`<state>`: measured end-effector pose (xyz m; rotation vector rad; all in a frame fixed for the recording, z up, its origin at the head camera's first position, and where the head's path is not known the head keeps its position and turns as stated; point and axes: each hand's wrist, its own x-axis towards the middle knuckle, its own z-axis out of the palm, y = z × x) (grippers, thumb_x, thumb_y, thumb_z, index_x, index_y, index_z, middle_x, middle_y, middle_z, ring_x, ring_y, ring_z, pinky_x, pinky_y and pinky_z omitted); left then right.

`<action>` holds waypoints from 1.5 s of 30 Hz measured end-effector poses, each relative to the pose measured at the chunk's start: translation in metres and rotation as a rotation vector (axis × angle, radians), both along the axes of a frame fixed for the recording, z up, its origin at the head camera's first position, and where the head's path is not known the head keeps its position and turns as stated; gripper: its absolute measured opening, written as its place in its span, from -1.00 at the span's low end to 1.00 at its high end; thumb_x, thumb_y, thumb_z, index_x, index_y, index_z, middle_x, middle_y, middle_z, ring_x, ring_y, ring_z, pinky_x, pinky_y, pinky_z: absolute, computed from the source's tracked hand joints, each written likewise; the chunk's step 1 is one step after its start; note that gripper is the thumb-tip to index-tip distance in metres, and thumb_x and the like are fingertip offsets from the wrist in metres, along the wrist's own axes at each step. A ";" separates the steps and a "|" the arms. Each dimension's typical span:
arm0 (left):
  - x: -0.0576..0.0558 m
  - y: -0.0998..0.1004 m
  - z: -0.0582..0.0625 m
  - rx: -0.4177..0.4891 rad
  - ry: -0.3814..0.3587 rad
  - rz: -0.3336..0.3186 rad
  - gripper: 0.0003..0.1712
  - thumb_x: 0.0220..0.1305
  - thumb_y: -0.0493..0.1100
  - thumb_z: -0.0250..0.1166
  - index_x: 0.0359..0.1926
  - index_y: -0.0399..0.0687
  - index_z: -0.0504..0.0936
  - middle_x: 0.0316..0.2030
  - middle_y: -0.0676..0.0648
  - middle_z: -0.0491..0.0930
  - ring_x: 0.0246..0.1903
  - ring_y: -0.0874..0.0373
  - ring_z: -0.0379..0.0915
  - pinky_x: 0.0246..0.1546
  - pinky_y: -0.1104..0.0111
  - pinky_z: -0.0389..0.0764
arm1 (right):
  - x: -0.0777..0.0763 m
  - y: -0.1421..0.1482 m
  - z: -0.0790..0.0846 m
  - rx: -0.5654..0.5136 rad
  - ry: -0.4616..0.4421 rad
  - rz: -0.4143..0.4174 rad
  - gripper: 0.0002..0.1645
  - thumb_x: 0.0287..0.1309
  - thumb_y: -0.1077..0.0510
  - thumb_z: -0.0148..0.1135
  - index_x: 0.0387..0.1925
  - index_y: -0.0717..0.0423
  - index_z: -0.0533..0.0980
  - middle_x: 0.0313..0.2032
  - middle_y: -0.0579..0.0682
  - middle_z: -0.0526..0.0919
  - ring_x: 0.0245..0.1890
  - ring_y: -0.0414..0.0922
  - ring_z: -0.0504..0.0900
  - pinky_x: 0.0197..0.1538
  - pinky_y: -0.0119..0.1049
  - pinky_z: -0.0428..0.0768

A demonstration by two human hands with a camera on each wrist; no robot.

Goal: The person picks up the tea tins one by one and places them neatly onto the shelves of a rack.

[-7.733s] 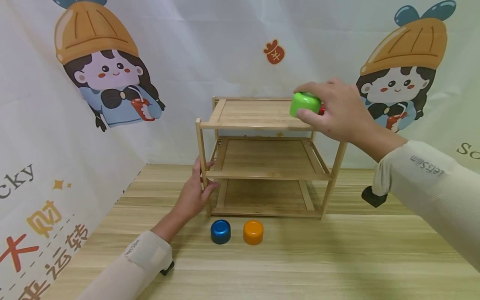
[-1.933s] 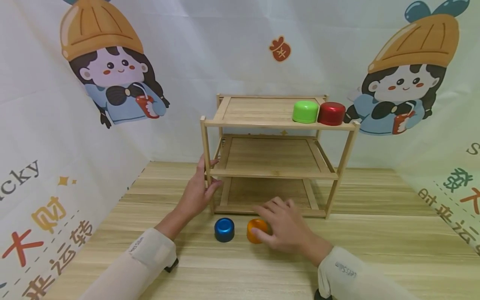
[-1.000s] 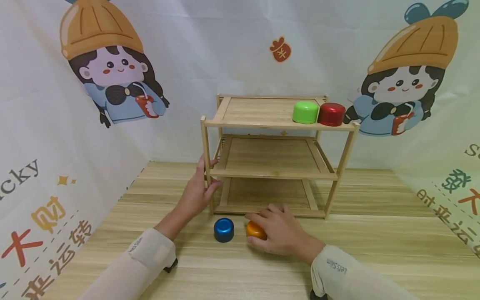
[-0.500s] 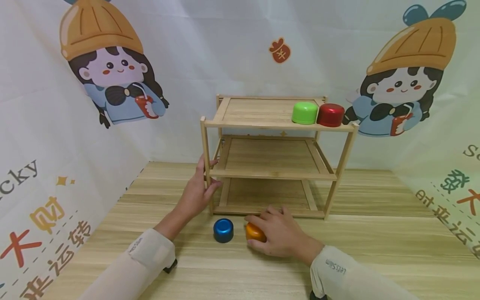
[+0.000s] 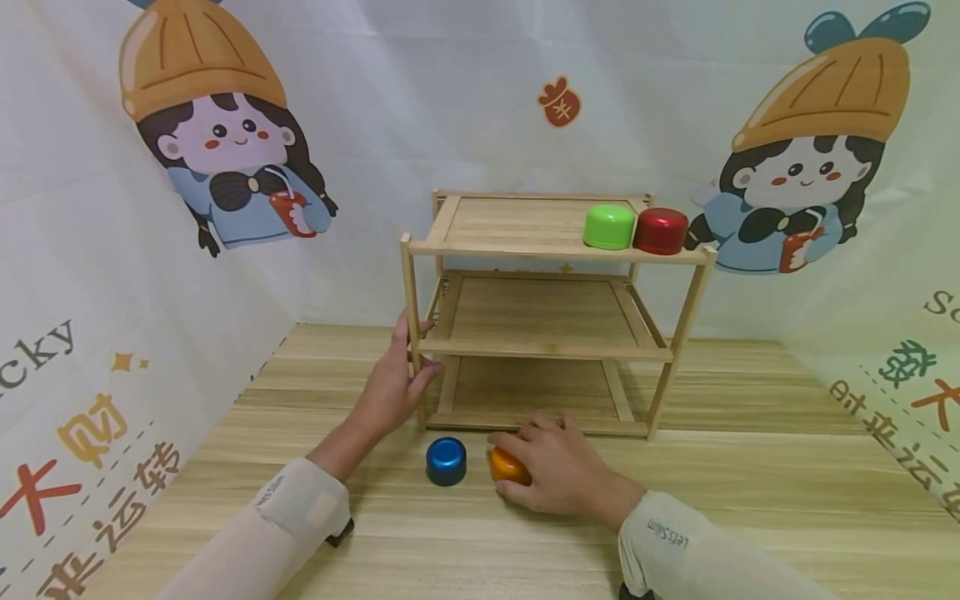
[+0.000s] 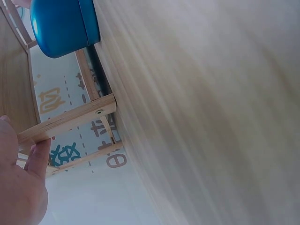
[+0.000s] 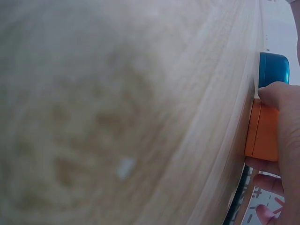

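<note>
Gripping the rack [image 5: 555, 351] by its near left post [image 5: 410, 292] with the left hand [image 5: 393, 383]. Holding the orange container [image 5: 507, 467] on the near counter [image 5: 450, 542] in the right hand [image 5: 562, 468], just right of the blue container [image 5: 446, 462]. Seeing the green container [image 5: 609, 227] just left of the red container [image 5: 661, 231] on the top shelf [image 5: 510, 222], near right. Unable to see inside any.

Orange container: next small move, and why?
Probably lift the orange container straight up: the right hand grips it on the tabletop, the left hand holds the wooden rack, and the top shelf shows bare space left of the green container.
</note>
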<state>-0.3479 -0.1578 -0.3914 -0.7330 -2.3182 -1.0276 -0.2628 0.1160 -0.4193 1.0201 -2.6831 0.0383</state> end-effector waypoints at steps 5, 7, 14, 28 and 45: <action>0.000 0.000 0.001 -0.001 0.003 0.000 -0.01 0.40 -0.23 0.33 0.58 0.18 -0.14 0.37 -0.04 0.41 -0.20 0.06 0.67 -0.33 0.32 0.71 | -0.001 0.000 -0.001 0.005 0.013 0.005 -0.32 0.29 -0.41 0.15 0.32 -0.25 0.49 0.01 -0.07 0.73 0.10 0.01 0.57 0.17 0.35 0.47; 0.000 0.000 0.001 0.002 0.005 -0.003 -0.02 0.40 -0.23 0.33 0.57 0.18 -0.13 0.37 -0.04 0.41 -0.21 0.07 0.67 -0.34 0.31 0.71 | -0.001 0.000 -0.001 0.005 0.018 0.007 -0.33 0.29 -0.41 0.15 0.31 -0.25 0.50 -0.01 -0.07 0.73 0.09 0.01 0.57 0.16 0.34 0.48; -0.001 0.000 0.001 0.004 0.009 -0.010 -0.01 0.41 -0.23 0.32 0.58 0.17 -0.14 0.40 -0.02 0.39 -0.19 0.06 0.67 -0.32 0.31 0.72 | -0.001 0.000 -0.002 0.005 0.042 0.023 -0.38 0.28 -0.39 0.17 0.25 -0.25 0.53 -0.06 -0.09 0.73 0.04 -0.01 0.58 0.11 0.29 0.51; 0.000 0.001 0.003 0.001 -0.004 -0.016 0.03 0.41 -0.24 0.32 0.59 0.22 -0.19 0.39 -0.04 0.38 -0.16 0.05 0.68 -0.33 0.32 0.74 | -0.002 0.001 -0.001 0.008 0.023 0.010 -0.38 0.30 -0.40 0.15 0.25 -0.24 0.54 -0.05 -0.10 0.73 0.08 -0.01 0.59 0.15 0.35 0.49; 0.001 0.001 0.001 0.004 -0.002 -0.020 0.05 0.41 -0.24 0.31 0.60 0.24 -0.22 0.42 -0.04 0.37 -0.15 0.04 0.69 -0.31 0.30 0.75 | 0.007 0.006 0.007 0.013 0.026 0.019 -0.40 0.30 -0.39 0.13 0.24 -0.25 0.55 -0.07 -0.11 0.73 0.06 -0.02 0.58 0.15 0.34 0.49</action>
